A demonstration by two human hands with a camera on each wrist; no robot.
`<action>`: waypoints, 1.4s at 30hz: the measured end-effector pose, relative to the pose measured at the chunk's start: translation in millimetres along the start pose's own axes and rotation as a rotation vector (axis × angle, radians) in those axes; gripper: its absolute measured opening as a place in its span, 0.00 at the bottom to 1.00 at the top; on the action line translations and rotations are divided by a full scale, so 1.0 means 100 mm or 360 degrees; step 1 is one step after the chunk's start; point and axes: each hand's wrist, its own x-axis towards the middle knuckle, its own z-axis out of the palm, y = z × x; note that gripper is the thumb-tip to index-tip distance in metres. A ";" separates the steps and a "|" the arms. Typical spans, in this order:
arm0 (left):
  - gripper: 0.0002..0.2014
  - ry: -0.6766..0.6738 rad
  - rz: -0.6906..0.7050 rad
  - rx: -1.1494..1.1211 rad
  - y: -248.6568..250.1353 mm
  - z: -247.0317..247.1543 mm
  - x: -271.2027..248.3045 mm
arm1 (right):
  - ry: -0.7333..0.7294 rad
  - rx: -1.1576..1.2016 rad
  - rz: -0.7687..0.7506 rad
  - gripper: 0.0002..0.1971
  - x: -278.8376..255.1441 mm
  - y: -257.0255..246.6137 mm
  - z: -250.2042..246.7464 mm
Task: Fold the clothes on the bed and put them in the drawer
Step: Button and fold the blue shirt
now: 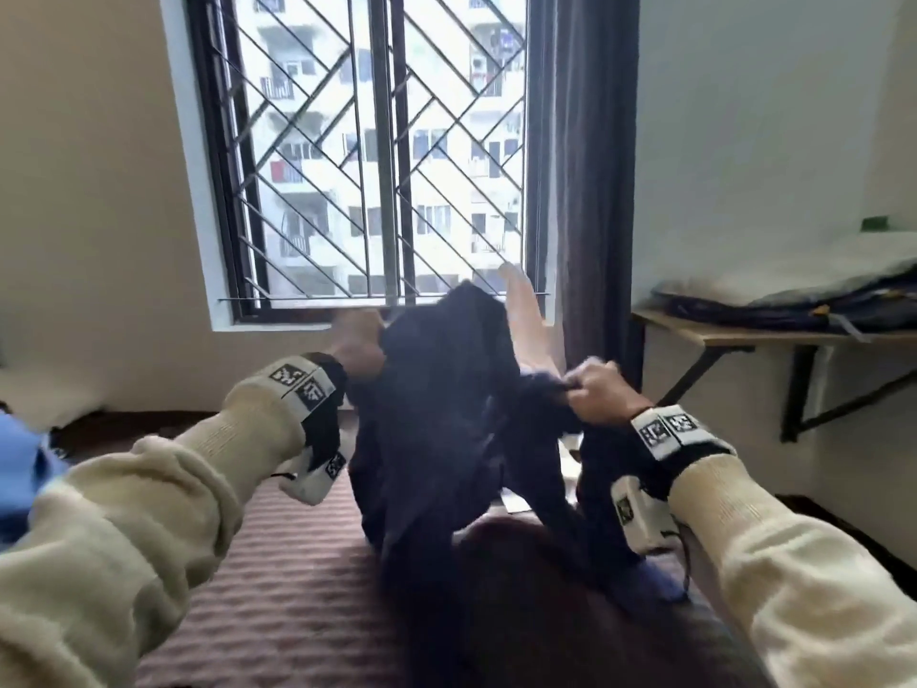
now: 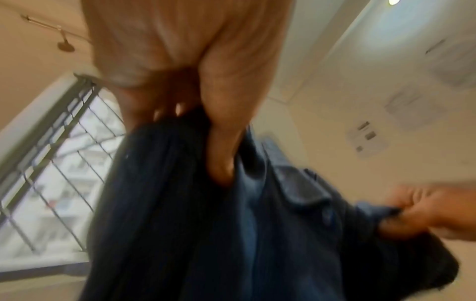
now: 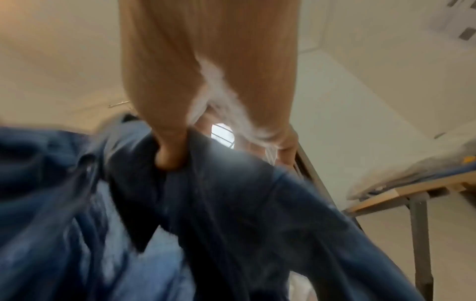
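Note:
A dark blue denim garment point(image 1: 446, 419) hangs in the air above the bed, held up by both hands. My left hand point(image 1: 360, 347) grips its top edge on the left, fingers curled into the cloth point(image 2: 180, 183). My right hand point(image 1: 593, 389) pinches another bunched part of the garment point(image 3: 206, 193) lower on the right. Its lower part trails down onto the ribbed pinkish-brown bedspread point(image 1: 278, 578). Both wrist views are blurred by motion.
A barred window point(image 1: 377, 151) with a dark curtain point(image 1: 590, 166) faces me. A wooden wall shelf point(image 1: 719, 332) at right carries a dark bag point(image 1: 794, 297). Light blue cloth point(image 1: 25, 469) lies on the bed's left edge. A peach cloth point(image 1: 526, 320) shows behind the garment.

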 end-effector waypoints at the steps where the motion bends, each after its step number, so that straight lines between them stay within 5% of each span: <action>1: 0.08 -0.0315 -0.0010 -0.0106 -0.04 0.12 -0.14 | -0.0205 0.0098 -0.0006 0.14 -0.14 0.02 0.06; 2: 0.12 -0.0533 -0.0032 -0.0217 -0.03 0.22 -0.32 | -0.0347 0.0295 -0.0002 0.18 -0.24 0.04 0.10; 4: 0.19 -0.0624 -0.0049 -0.0430 0.00 0.33 -0.49 | -0.0459 0.0712 0.0008 0.19 -0.43 0.02 0.09; 9: 0.11 -0.0160 0.0024 -0.1210 0.33 -0.11 -0.15 | -0.0058 0.1912 0.0040 0.09 -0.48 -0.15 -0.33; 12: 0.20 0.0125 0.0125 -0.1266 0.18 -0.41 0.15 | 0.0331 0.2255 0.0091 0.07 -0.25 -0.06 -0.58; 14: 0.22 0.0190 0.0170 -0.0970 -0.01 -0.40 0.34 | 0.0599 0.2033 0.0184 0.09 -0.08 0.15 -0.59; 16: 0.18 0.0156 0.0197 -0.0531 -0.18 -0.24 0.45 | 0.0627 0.1557 0.0248 0.13 0.05 0.39 -0.51; 21: 0.14 -0.0214 0.0142 -0.0166 -0.72 0.64 0.51 | 0.0110 0.0351 0.0284 0.19 0.17 0.82 0.04; 27: 0.07 -0.0734 0.0034 -0.0057 -1.15 1.65 0.74 | -0.0359 0.0249 0.0372 0.13 0.43 1.28 0.83; 30: 0.09 -0.0548 -0.0087 -0.0166 -1.32 1.96 1.00 | -0.0361 0.0405 0.0310 0.09 0.75 1.46 1.06; 32: 0.15 -0.0205 -0.0172 -0.0206 -1.41 2.16 1.19 | -0.0116 0.0495 0.0334 0.11 1.04 1.55 1.24; 34: 0.17 -0.0077 -0.0237 -0.0114 -1.45 2.39 1.37 | 0.0125 0.0418 0.0426 0.14 1.33 1.62 1.46; 38: 0.21 -0.0471 -0.0221 0.0281 -1.48 2.96 1.55 | -0.0024 -0.0048 0.0364 0.24 1.63 1.54 2.05; 42: 0.19 -0.0633 0.0093 0.0050 -1.34 3.45 1.55 | -0.0133 0.0125 0.0081 0.13 1.67 1.32 2.55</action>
